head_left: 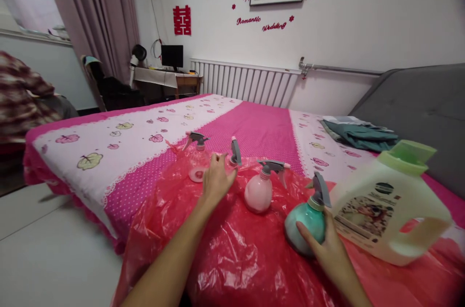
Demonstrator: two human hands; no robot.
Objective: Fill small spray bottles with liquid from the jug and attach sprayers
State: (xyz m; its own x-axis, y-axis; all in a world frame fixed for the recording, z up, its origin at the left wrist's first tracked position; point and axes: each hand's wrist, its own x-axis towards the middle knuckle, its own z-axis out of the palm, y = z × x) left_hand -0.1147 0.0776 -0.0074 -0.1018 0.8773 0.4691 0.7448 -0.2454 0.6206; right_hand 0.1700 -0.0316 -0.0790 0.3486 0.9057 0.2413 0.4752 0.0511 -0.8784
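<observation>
My left hand (218, 181) reaches forward, its fingers closed about a spray bottle (236, 150) with a grey trigger head and pink nozzle; the hand hides most of that bottle's body. My right hand (330, 244) is wrapped round a teal spray bottle (303, 227), thumb across its front. Between the two hands stands a round pink spray bottle (258, 194), apart from both. Left of my left hand is another, clear-looking spray bottle (196, 174) with a grey head. All of them rest on a crumpled red plastic sheet (232, 258).
A large cream jug (385, 210) with a green cap stands right of my right hand. The sheet lies on a pink patterned bed (254, 123). Folded clothes (359, 132) lie by the grey headboard (421, 99). A person in a checked shirt (22, 89) is at far left.
</observation>
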